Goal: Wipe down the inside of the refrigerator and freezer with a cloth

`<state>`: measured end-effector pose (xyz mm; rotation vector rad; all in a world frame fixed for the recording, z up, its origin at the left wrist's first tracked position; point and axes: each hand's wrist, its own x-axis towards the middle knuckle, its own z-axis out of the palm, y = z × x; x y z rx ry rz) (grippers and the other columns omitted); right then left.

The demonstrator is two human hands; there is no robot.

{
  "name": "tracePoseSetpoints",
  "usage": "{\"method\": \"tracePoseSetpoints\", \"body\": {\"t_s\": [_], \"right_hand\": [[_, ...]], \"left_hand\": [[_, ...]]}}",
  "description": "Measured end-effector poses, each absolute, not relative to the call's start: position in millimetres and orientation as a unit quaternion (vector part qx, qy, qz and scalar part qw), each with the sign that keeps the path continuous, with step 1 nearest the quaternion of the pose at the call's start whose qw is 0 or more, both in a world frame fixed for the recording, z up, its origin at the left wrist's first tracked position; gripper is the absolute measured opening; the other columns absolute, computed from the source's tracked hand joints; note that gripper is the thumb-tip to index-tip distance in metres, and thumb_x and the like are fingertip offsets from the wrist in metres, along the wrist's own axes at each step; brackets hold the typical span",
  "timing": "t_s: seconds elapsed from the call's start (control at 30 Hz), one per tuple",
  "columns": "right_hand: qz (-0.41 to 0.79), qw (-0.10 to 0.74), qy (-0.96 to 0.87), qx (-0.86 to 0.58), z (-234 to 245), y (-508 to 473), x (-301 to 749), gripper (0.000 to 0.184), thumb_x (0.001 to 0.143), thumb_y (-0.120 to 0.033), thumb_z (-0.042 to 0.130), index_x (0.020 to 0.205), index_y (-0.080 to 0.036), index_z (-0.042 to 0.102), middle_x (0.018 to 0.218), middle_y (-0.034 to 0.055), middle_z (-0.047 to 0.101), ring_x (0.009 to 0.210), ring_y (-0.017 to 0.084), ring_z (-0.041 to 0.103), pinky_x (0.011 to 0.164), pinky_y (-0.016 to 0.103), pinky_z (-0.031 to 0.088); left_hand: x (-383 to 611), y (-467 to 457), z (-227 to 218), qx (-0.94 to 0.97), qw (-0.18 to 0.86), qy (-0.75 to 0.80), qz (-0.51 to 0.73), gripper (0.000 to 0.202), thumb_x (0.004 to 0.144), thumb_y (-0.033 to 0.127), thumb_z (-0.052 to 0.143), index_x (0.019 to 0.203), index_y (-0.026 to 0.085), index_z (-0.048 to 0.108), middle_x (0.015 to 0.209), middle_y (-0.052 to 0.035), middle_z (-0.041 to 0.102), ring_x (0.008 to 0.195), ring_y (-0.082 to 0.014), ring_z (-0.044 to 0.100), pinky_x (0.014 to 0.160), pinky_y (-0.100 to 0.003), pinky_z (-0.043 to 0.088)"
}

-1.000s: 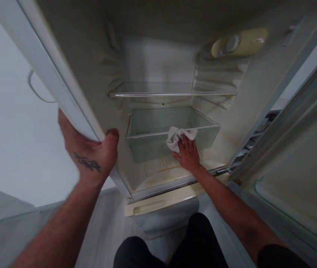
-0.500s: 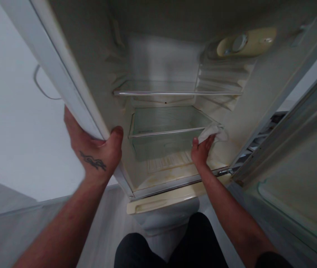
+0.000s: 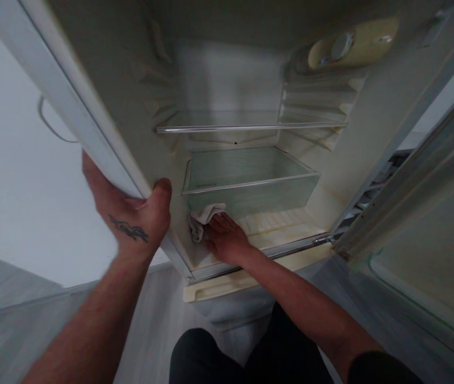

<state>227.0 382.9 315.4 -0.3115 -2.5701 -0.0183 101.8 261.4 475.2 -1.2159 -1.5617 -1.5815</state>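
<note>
My left hand [image 3: 133, 213] is wrapped round the left front edge of an open refrigerator [image 3: 90, 101], thumb on the inner side and the other fingers hidden behind the outer wall. Inside, low at the left, my right hand [image 3: 227, 238] holds a crumpled whitish cloth [image 3: 202, 221] against the lower left part of the interior. A clear drawer [image 3: 267, 194] with a light front rim stands just behind the cloth. Above it runs a glass shelf [image 3: 251, 127] with a metal-looking front trim. Yellowish stains mark the ribbed refrigerator floor [image 3: 283, 224].
A yellowed control housing with a round dial [image 3: 342, 46] sits on the upper right inner wall. The refrigerator door [image 3: 430, 229] hangs open at the right. Below the opening, a cream-coloured ledge [image 3: 210, 290] juts out above the grey floor [image 3: 146, 325], near my knees.
My right hand has moved with the cloth from the right inner wall across to the lower left of the interior. My left hand keeps its hold on the refrigerator's edge.
</note>
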Motion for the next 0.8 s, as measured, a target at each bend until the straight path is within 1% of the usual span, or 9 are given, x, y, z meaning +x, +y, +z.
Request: {"method": "tracePoseSetpoints", "body": {"t_s": [0.1, 0.23, 0.33, 0.47, 0.53, 0.6, 0.67, 0.73, 0.8], "right_hand": [[-0.013, 0.26, -0.952, -0.162, 316, 401, 260, 0.058, 0.096, -0.035, 0.057, 0.15, -0.014, 0.05, 0.157, 0.0107, 0.047, 0.15, 0.027, 0.035, 0.131, 0.046, 0.013], [-0.009, 0.232, -0.936, -0.264, 310, 427, 308, 0.062, 0.095, -0.04, 0.057, 0.151, -0.014, 0.05, 0.158, 0.0119, 0.046, 0.149, 0.029, 0.036, 0.131, 0.046, 0.014], [0.006, 0.23, -0.91, -0.346, 303, 447, 341, 0.068, 0.095, -0.043, 0.055, 0.153, -0.01, 0.046, 0.162, 0.0152, 0.039, 0.152, 0.033, 0.031, 0.13, 0.051, 0.012], [0.114, 0.327, -0.831, -0.435, 297, 462, 356, 0.067, 0.089, -0.036, 0.057, 0.148, -0.007, 0.049, 0.17, 0.0184, 0.016, 0.157, 0.035, 0.016, 0.128, 0.052, 0.018], [0.227, 0.427, -0.757, -0.439, 299, 463, 347, 0.056, 0.082, -0.033, 0.059, 0.134, -0.01, 0.059, 0.167, 0.0184, 0.023, 0.156, 0.032, 0.021, 0.126, 0.051, 0.024], [0.421, 0.507, -0.622, -0.423, 307, 463, 330, 0.04, 0.077, -0.033, 0.061, 0.113, -0.016, 0.063, 0.149, 0.0159, 0.05, 0.141, 0.028, 0.044, 0.118, 0.048, 0.038], [0.601, 0.513, -0.474, -0.389, 317, 462, 312, 0.024, 0.075, -0.035, 0.059, 0.094, -0.02, 0.058, 0.111, 0.01, 0.067, 0.112, 0.023, 0.063, 0.101, 0.044, 0.054], [0.705, 0.48, -0.383, -0.355, 326, 461, 297, 0.02, 0.076, -0.039, 0.057, 0.085, -0.022, 0.052, 0.084, 0.0049, 0.064, 0.086, 0.02, 0.066, 0.082, 0.038, 0.06], [0.753, 0.46, -0.339, -0.326, 331, 458, 285, 0.021, 0.079, -0.043, 0.055, 0.083, -0.023, 0.05, 0.076, 0.0034, 0.06, 0.075, 0.019, 0.064, 0.072, 0.035, 0.06]], "left_hand": [[99, 262, 474, -0.465, 0.344, -0.565, -0.588, 0.09, 0.066, 0.024, 0.072, 0.148, 0.011, 0.039, 0.144, -0.0141, 0.053, 0.142, -0.0297, 0.048, 0.124, -0.051, 0.038], [89, 265, 472, -0.476, 0.351, -0.556, -0.584, 0.096, 0.062, 0.025, 0.072, 0.149, 0.005, 0.036, 0.143, -0.0175, 0.052, 0.141, -0.0322, 0.047, 0.123, -0.053, 0.037], [84, 267, 469, -0.481, 0.358, -0.55, -0.581, 0.098, 0.061, 0.025, 0.07, 0.15, 0.003, 0.033, 0.143, -0.0177, 0.051, 0.141, -0.032, 0.047, 0.124, -0.053, 0.035], [86, 267, 469, -0.476, 0.354, -0.556, -0.582, 0.099, 0.061, 0.026, 0.071, 0.15, 0.006, 0.033, 0.145, -0.0157, 0.05, 0.142, -0.0297, 0.045, 0.125, -0.05, 0.034], [89, 266, 471, -0.465, 0.345, -0.564, -0.589, 0.099, 0.06, 0.025, 0.072, 0.15, 0.008, 0.034, 0.145, -0.0147, 0.05, 0.142, -0.0289, 0.046, 0.124, -0.048, 0.034], [93, 265, 472, -0.457, 0.338, -0.567, -0.596, 0.097, 0.06, 0.023, 0.072, 0.149, 0.007, 0.036, 0.144, -0.0154, 0.051, 0.141, -0.0289, 0.047, 0.125, -0.047, 0.034], [95, 265, 473, -0.455, 0.336, -0.566, -0.6, 0.096, 0.061, 0.023, 0.071, 0.149, 0.006, 0.036, 0.143, -0.0156, 0.052, 0.141, -0.0286, 0.047, 0.125, -0.047, 0.034], [95, 266, 474, -0.455, 0.339, -0.563, -0.601, 0.097, 0.061, 0.023, 0.071, 0.15, 0.007, 0.036, 0.144, -0.0147, 0.053, 0.142, -0.0283, 0.047, 0.125, -0.047, 0.034], [95, 266, 473, -0.452, 0.342, -0.561, -0.603, 0.097, 0.06, 0.023, 0.072, 0.149, 0.008, 0.037, 0.144, -0.0146, 0.052, 0.141, -0.029, 0.047, 0.125, -0.047, 0.035]]}}
